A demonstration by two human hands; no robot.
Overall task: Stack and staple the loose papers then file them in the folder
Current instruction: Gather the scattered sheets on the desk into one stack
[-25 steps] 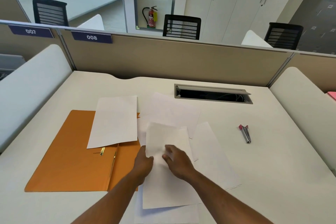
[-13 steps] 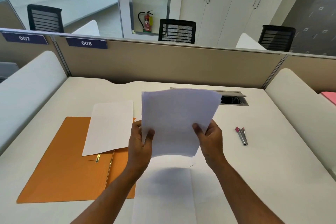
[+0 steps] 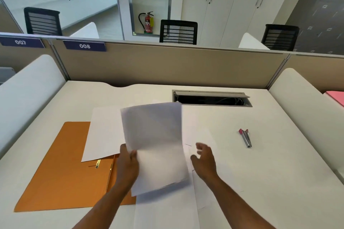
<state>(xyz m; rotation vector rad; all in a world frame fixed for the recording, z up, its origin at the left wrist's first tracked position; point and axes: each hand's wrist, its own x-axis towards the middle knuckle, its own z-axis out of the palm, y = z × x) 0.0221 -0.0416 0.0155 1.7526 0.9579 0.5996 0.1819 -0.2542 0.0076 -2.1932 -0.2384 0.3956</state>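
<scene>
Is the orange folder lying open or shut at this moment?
Open. The orange folder lies spread flat on the desk, its center crease and brass fastener exposed, one loose sheet resting across it.

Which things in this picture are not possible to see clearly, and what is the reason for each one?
All in the head view:
- Held papers: blurred, so the sheet count is unclear.
- Orange folder: its far corner lies under a loose sheet; its right part is behind the left hand.
- Sheets on the desk: pale against the white top, outlines faint; the nearest is cut off by the bottom edge.
- Stapler: too small to show staples.
- Right hand: blurred, open.
</scene>
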